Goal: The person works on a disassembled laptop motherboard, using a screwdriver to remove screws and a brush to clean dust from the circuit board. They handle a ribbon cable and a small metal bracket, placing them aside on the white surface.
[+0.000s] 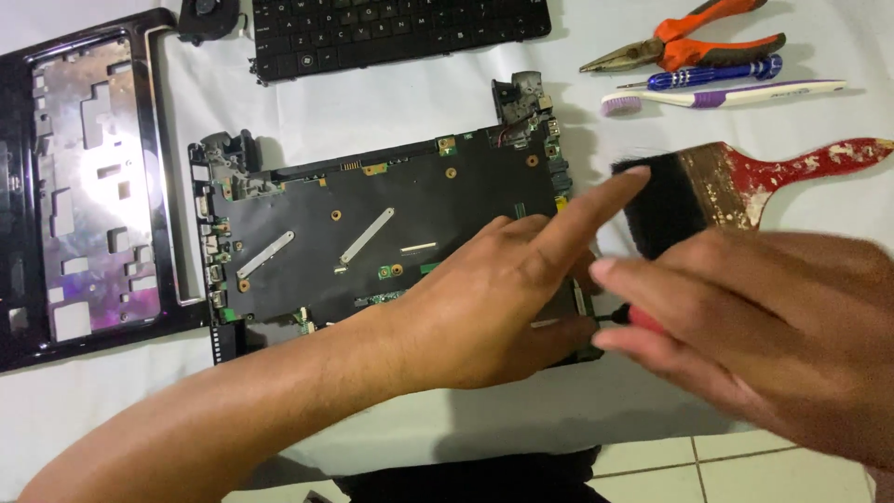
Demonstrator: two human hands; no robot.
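With keyboard [400, 33] and top frame [88, 186] already off and set aside, I see the bare laptop board [372, 233] mid-worktop [419, 112]. Left hand [484, 307] presses its right edge, forefinger out. Right hand [773, 326] pinches a red-handled screwdriver [626, 317] there; screws remain, I judge.

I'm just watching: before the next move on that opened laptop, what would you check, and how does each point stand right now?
1. Left hand steadying the laptop base: ok.
2. Right hand gripping the red-handled tool: ok.
3. Tool tip seated on its spot: cannot tell, hidden by the hands.
4. Paintbrush clear of the board: not ok, its bristles lie at the edge.
5. Pliers out of the way: ok.
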